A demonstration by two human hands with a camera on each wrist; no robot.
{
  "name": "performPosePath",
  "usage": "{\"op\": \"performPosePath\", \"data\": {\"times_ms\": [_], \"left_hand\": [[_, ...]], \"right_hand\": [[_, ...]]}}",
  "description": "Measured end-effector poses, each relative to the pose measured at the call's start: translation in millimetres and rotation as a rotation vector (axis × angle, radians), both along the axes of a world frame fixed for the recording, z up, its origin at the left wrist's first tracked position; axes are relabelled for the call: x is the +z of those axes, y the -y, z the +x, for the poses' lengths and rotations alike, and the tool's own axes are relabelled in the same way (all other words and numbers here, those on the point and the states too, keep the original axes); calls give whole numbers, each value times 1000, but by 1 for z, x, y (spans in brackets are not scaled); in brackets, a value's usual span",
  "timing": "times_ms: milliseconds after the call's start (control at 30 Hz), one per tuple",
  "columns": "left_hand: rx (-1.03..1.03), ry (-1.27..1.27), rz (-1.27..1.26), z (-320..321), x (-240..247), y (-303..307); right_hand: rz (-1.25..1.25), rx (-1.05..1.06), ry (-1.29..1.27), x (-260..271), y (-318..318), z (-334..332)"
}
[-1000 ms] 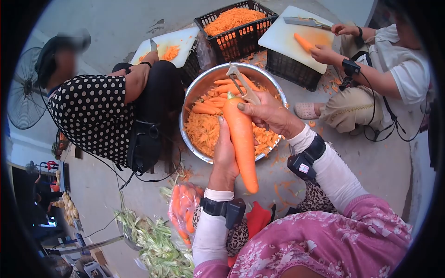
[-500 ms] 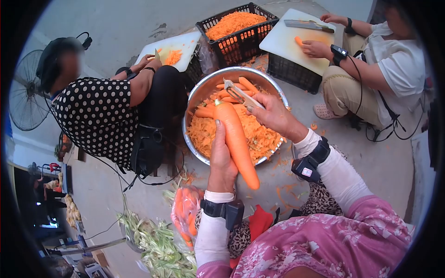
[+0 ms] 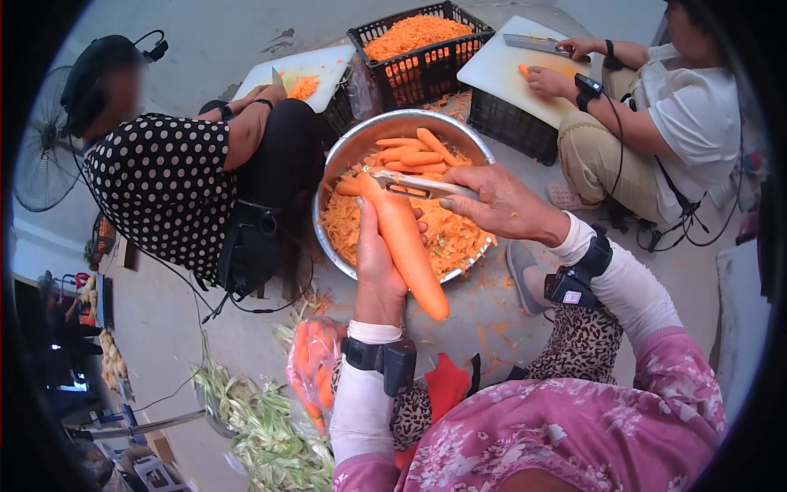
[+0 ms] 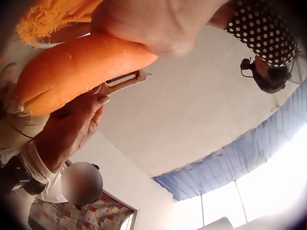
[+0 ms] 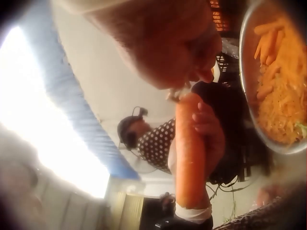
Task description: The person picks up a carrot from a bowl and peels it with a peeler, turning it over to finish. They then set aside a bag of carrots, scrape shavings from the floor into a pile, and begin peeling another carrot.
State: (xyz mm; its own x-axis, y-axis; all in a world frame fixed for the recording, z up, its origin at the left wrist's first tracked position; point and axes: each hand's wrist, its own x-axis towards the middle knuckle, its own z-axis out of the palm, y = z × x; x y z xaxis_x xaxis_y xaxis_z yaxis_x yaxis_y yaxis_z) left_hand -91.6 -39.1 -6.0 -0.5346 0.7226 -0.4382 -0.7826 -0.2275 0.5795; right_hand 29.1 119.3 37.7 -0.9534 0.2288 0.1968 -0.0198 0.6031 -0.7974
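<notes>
My left hand (image 3: 379,266) grips a large orange carrot (image 3: 403,238), its thick end up and its tip slanting down to the right. In my right hand (image 3: 512,205) is a peeler (image 3: 426,187), its handle pinched between fingers and thumb. The peeler's head lies across the carrot's thick upper end in the head view. Below both hands stands a metal basin (image 3: 348,149) with whole carrots (image 3: 410,156) on top of orange peelings (image 3: 348,225). In the left wrist view the carrot (image 4: 81,69) spans the upper left, with the peeler (image 4: 127,81) behind it.
A black crate (image 3: 414,78) of shredded carrot stands beyond the basin. Two people sit left and right at cutting boards (image 3: 316,64) with knives (image 3: 537,45). A plastic bag of carrots (image 3: 311,353) and a heap of pale green leaves (image 3: 270,435) lie at the lower left.
The peeler has swung from upright above the carrot to nearly level across its thick end. My right hand has shifted right. The carrot stays in my left hand.
</notes>
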Motion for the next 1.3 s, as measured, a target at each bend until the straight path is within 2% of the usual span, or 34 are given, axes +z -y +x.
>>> {"op": "performPosePath", "data": {"times_ms": [100,200,300,800,867,1000,1067,1100,1300], "left_hand": [[-31,31,50,-3,-6,4],[-49,69,65,-1,-3,5],[-66,73,69,-1,-3,4],[-95,20,77,0,-5,2],[-77,57,110,0,-3,2],[-73,88,90,-1,-7,1],[-76,82,136,-1,-7,1],[-75,85,132,0,-5,0],[-129,80,103,2,-8,1]], "right_hand": [[-25,-26,-59,-17,5,-4],[-168,-102,-11,-36,12,0],[-186,-61,-35,-32,5,1],[-33,-99,-101,-42,-9,5],[-19,-73,-27,-37,-9,7],[52,5,-40,-37,0,11],[72,77,-193,-41,6,10],[70,106,-174,-41,8,10],[132,31,-148,-41,7,12]]}}
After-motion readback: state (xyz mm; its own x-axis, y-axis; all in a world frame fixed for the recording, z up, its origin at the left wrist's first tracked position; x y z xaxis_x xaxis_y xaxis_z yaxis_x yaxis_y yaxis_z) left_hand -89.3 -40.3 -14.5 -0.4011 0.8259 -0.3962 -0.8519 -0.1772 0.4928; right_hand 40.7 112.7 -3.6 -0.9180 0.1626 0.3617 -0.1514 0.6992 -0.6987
